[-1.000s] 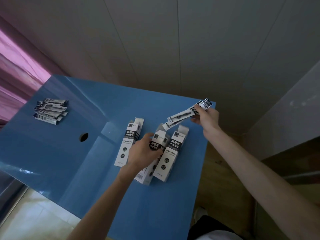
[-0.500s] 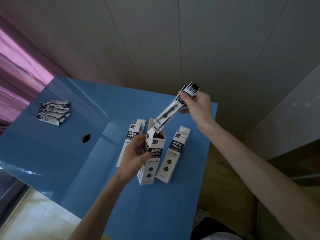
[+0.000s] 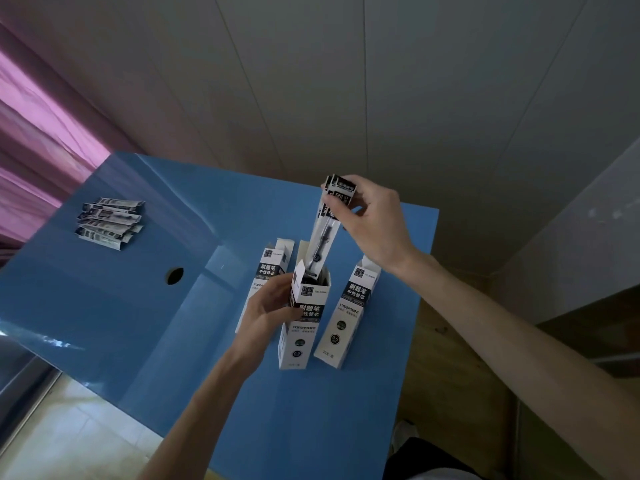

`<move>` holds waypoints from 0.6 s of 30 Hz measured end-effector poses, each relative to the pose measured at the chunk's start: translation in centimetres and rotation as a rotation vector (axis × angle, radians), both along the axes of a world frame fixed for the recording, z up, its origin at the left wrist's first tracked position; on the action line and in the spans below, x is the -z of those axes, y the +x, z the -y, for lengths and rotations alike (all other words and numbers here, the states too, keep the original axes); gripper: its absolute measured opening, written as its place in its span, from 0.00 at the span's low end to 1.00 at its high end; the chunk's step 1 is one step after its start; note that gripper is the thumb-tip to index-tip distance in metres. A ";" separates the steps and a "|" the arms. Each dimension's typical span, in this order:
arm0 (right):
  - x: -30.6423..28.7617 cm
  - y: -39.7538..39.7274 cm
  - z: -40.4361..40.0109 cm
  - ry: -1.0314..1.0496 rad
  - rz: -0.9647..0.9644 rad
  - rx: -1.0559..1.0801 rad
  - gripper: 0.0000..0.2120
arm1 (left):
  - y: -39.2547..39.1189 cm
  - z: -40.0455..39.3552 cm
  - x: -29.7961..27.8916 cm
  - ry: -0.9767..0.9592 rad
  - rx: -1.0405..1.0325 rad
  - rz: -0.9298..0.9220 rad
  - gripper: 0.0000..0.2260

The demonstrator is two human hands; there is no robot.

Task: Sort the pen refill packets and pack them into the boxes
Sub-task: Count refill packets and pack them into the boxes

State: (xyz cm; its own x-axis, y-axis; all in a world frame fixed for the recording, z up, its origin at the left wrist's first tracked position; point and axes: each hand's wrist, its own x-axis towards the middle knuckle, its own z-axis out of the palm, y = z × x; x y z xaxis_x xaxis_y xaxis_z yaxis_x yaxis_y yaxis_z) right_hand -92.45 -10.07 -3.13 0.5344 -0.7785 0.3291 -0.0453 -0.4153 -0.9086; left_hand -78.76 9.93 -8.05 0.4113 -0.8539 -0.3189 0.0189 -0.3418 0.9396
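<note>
Packing is under way but, by the look of it, far from finished. Near the right edge of the blue worktop [image 3: 145,306] the left hand [image 3: 268,308] grips the middle box [image 3: 304,306], held upright with its top flaps open. The right hand [image 3: 372,225] pinches the upper end of a refill packet [image 3: 325,233], whose lower end is already inside that box's mouth, so this packet is partly in. Two more boxes flank it: the left box [image 3: 268,268], partly hidden behind the hand, and the right box [image 3: 349,313], both with open tops; what they hold cannot be seen. A pile of loose packets [image 3: 109,221] lies well apart near the far left corner, judged still to be sorted and boxed. No box is closed yet.
</note>
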 end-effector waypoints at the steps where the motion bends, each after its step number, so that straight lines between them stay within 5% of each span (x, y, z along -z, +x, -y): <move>1: 0.0 0.1 -0.3 0.003 0.027 0.008 0.10 | 0.0 0.0 0.1 -0.002 -0.006 -0.009 0.26; 8: 0.5 0.5 -1.3 0.172 0.125 -0.039 0.08 | 0.5 0.2 0.2 -0.003 -0.043 -0.096 0.25; 18: 1.9 0.9 -2.2 0.012 -0.080 -0.220 0.14 | 0.6 0.5 0.5 -0.022 -0.030 -0.162 0.25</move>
State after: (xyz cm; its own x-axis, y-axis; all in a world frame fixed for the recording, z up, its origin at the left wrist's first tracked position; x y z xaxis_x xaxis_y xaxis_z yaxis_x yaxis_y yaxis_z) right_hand -91.52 -7.84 -5.00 0.7155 -0.6441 0.2705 -0.0270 -0.4124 -0.9106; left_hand -78.14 9.42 -8.52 0.3813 -0.8498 -0.3639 0.1801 -0.3178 0.9309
